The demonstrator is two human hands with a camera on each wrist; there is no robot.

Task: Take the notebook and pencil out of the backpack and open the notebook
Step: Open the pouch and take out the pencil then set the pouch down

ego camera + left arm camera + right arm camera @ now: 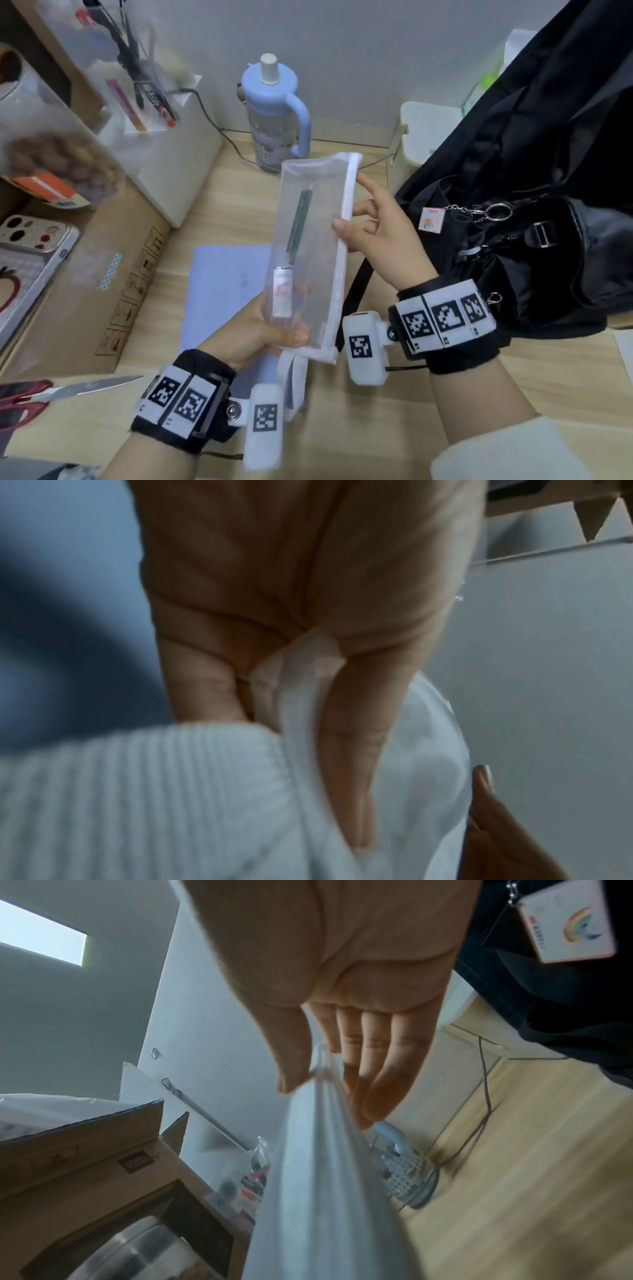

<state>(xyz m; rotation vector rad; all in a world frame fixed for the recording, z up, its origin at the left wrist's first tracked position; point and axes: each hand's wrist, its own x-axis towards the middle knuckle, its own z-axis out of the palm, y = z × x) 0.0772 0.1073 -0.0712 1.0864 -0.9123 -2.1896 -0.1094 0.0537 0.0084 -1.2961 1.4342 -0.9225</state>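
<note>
- The left hand [255, 329] is gripping the near end of a translucent white mesh pencil pouch [310, 246], thumb curled over its face.
- The right hand [376, 236] is pinching the pouch's white zipper edge between thumb and fingers; the index finger is sticking out straight.
- A dark green pencil [300, 226] is lying inside the pouch, beyond the left fingertips.
- The pouch is looking light, limp and slightly slippery; gripping the stiffer hem seems best.
- A pale lilac notebook [224, 291] is lying under the left hand on the light wooden desk [394, 428].
- The black fabric backpack [548, 205] is slumping just beyond the right knuckles.

Home desk corner, wooden desk [394, 404], cardboard box [113, 274], water bottle [272, 113]
</note>
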